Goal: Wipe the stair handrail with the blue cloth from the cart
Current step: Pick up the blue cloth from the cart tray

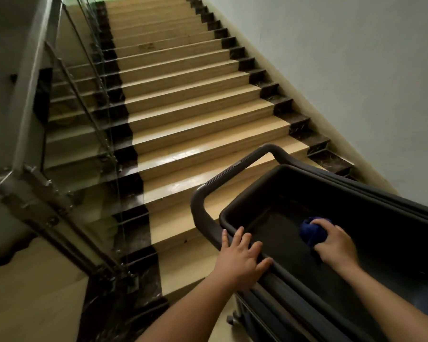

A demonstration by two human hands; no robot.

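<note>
The step in hand appears to be fetching the cloth. The blue cloth (313,232) sits bunched inside the top tray (319,183) of the dark cart (294,299), at the near end, and the right hand (336,243) grips it with fingers and thumb curled round the wad. The left hand (242,257) rests flat on the tray's near rim, its fingers spread and straight, holding nothing. The cart's curved push handle (198,201) points towards the stairs (183,95), and 1 caster (230,319) shows below.

To do this well, lift the cloth straight up and clear of the tray wall, so no loose corner drags on the rim. The left palm on the rim probably steadies the cart; keeping it there until the cloth is out seems wise, since the cart is on wheels. Then shake the wad open and refold it to a flat pad, because a tight ball would touch the rail on a small patch only.

The metal handrail (32,77) runs up the left side above a glass panel (84,119), well apart from the cart, which stands beside the right wall (331,58). Reaching the handrail likely means stepping across the foot of the stairs first.

No brand, label or writing can be read on the cart, the cloth or the walls.
</note>
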